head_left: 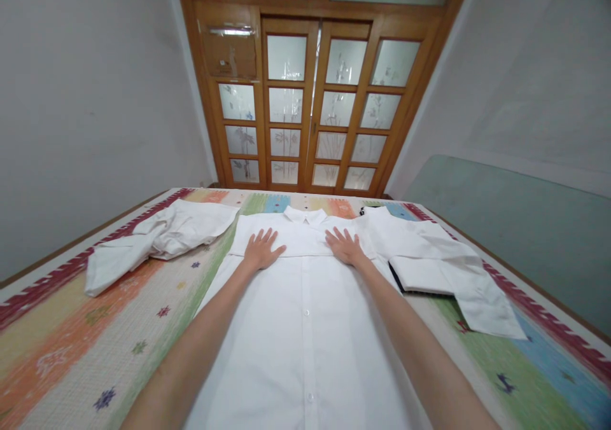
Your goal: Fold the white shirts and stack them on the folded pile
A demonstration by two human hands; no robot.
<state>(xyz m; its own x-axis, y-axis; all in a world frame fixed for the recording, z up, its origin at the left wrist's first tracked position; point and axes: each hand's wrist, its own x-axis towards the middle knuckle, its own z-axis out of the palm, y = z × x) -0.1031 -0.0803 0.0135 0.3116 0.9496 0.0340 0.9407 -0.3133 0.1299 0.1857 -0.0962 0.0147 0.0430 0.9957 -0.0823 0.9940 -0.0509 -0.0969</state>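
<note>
A white button-up shirt [281, 328] lies spread out front side up, its collar [305, 215] at the far end and its button strip running down the middle. My left hand [261, 250] rests flat on the left chest of the shirt, fingers spread. On the right chest lies my right hand [344, 247], also flat with fingers apart. The left sleeve [167, 233] stretches out to the left, rumpled and bent. To the right, the other sleeve [458, 264] lies over a folded white item with a dark edge [420, 278].
Beneath the shirt is a bed or table covered with a colourful striped cloth [157, 315]. A pale green board [515, 226] stands along the right side. Wooden doors with glass panes [310, 99] are at the far end, between grey-white walls.
</note>
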